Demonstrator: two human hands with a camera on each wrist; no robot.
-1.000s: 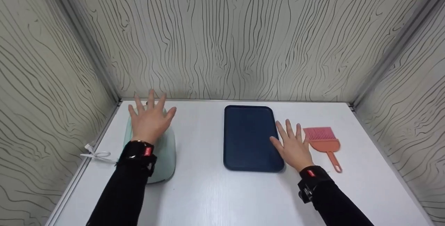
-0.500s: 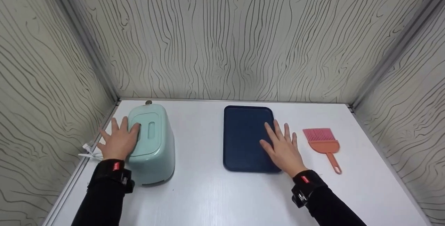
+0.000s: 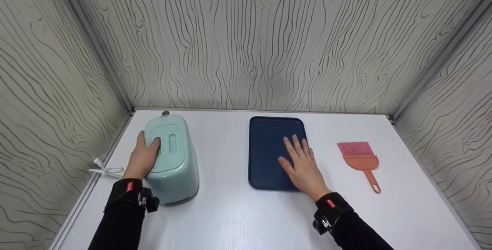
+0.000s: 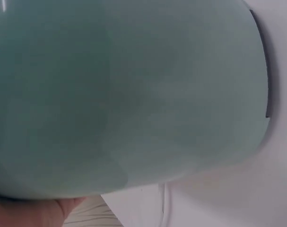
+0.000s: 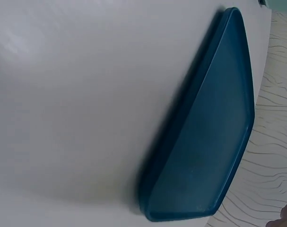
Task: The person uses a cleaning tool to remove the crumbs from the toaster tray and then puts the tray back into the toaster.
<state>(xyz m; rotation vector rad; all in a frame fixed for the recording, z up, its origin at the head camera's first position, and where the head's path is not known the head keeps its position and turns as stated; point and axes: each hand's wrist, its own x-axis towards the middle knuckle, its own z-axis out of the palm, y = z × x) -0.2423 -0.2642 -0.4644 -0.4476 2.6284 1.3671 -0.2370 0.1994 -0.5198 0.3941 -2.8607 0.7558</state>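
Observation:
A mint-green lidded appliance with rounded corners stands upright at the left of the white table. My left hand grips its left side, thumb bent over the lid and one finger showing along the edge; the other fingers are hidden. In the left wrist view the appliance's smooth wall takes up most of the frame, with part of the left hand at the lower corner. Over the right part of a dark blue tray, my right hand is spread, fingers straight and holding nothing.
A brush with pink bristles and an orange handle lies right of the tray. Left of the appliance, a white cable is looped near the table edge. Patterned panels enclose the back and both sides.
My left hand has come down from above the appliance to its left side and closed on it. The right hand has shifted left over the tray, still spread.

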